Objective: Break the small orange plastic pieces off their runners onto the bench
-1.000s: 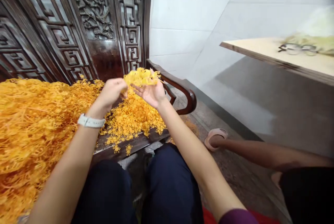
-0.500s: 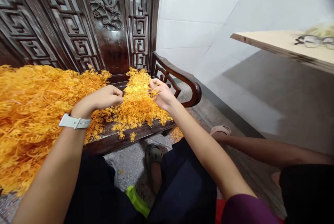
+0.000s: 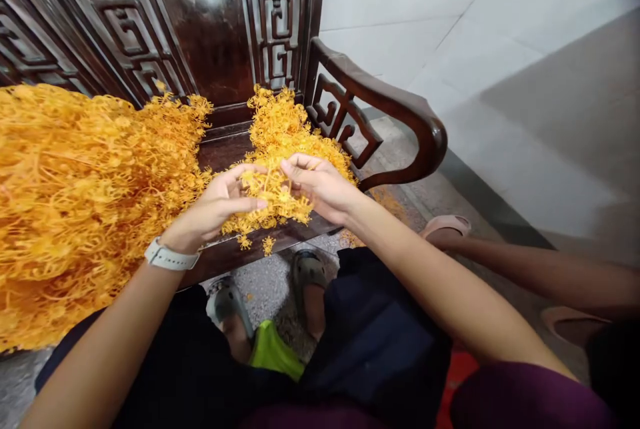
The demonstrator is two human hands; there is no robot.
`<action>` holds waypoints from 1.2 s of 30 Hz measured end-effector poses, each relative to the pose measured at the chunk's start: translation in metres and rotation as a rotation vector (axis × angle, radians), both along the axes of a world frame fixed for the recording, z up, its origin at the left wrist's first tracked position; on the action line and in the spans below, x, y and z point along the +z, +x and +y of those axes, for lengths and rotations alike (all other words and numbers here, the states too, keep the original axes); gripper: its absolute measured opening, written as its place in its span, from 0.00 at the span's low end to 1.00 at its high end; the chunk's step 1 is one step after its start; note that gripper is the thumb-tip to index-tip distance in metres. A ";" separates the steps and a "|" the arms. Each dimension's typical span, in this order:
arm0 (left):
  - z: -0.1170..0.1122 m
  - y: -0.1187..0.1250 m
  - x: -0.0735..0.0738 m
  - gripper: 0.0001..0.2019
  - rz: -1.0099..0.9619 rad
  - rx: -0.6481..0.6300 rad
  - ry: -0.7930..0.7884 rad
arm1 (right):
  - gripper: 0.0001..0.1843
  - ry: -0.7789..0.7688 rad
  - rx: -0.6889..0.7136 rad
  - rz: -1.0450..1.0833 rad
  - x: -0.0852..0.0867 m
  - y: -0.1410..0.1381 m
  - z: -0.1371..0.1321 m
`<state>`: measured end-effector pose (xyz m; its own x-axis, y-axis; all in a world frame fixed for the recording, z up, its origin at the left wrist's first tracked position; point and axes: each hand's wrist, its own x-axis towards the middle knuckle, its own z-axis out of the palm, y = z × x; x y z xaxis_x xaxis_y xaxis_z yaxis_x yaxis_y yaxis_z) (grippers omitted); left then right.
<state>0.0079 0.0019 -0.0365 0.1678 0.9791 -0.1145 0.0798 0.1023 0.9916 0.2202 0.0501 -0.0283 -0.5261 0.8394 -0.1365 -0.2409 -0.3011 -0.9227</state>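
My right hand [image 3: 327, 184] pinches a yellow-orange plastic flower sprig [image 3: 273, 184] between thumb and fingers. My left hand [image 3: 216, 206], with a pale watch strap at the wrist, is at the sprig's left side, thumb and fingers spread apart; whether it touches the sprig I cannot tell. Both hands are over a small pile of loose yellow-orange pieces [image 3: 280, 121] on the dark wooden bench seat [image 3: 220, 152]. To the left, a large heap of similar branching sprigs [image 3: 75, 176] spreads over the bench.
A carved bench back [image 3: 210, 36] rises behind the piles, and a curved armrest [image 3: 395, 109] stands at right. Below are my shoes [image 3: 309, 272] and a bright green object [image 3: 275, 352]. Another person's leg [image 3: 540, 269] reaches in from the right.
My left hand has opened from a closed fist and moved towards the right hand. The right hand has brought the sprig in front of the small pile. The view has tipped downward.
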 end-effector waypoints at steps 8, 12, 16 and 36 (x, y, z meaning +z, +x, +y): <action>0.000 -0.016 -0.012 0.17 -0.044 0.280 0.093 | 0.26 0.016 0.151 -0.142 0.008 0.011 -0.003; 0.008 -0.022 -0.019 0.11 0.146 0.309 0.325 | 0.23 0.148 0.239 -0.308 0.004 0.013 0.004; 0.006 -0.029 -0.016 0.07 0.382 0.331 0.508 | 0.22 0.289 0.377 -0.411 -0.001 0.015 0.011; 0.001 -0.017 -0.012 0.09 -0.251 0.285 0.088 | 0.19 0.371 0.699 -0.480 -0.009 0.006 0.008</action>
